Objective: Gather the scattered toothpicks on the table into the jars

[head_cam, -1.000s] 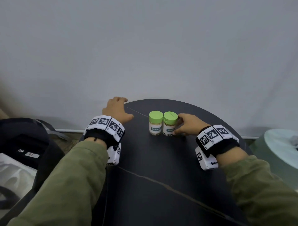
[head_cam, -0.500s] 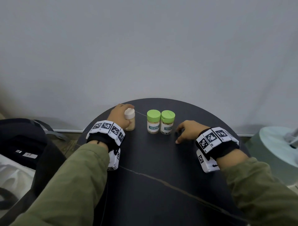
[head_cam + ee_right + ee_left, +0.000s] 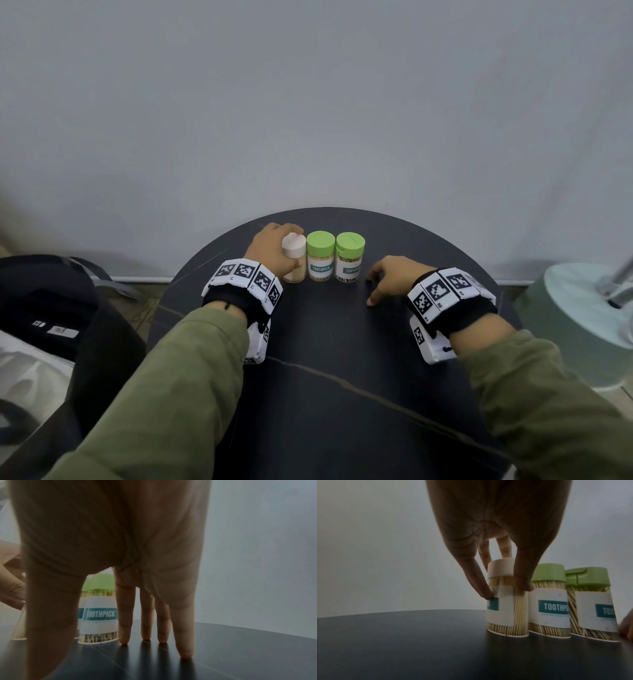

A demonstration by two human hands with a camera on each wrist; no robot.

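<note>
1. Since half a second ago, the left hand [image 3: 274,251] has brought the white-capped jar [image 3: 294,258] rightward until it stands just beside the two green-capped jars; the right hand [image 3: 390,279] has barely shifted.
2. Lowest in the head view, two olive sleeves [image 3: 178,394] run up from the bottom corners, each wrist wearing a black band with black-and-white marker tiles [image 3: 245,277].
3. Further up, right of centre, the right hand rests on the dark round tabletop [image 3: 329,377] with its fingers [image 3: 125,628] straight and their tips down on the surface, holding nothing; it sits just right of the right green-capped jar [image 3: 349,257], and whether it touches that jar cannot be told.
4. At the far edge of the tabletop, centre of the frame, three jars stand upright in a row, each full of toothpicks [image 3: 518,609].
5. Left hand fingers and thumb are curled round the white-capped jar at the left end; the middle green-capped jar [image 3: 320,256] stands against it.
6. At the left edge lies a dark bag [image 3: 44,301]; at the right edge a pale green round object [image 3: 575,318]; behind is a plain grey wall [image 3: 308,102].
</note>
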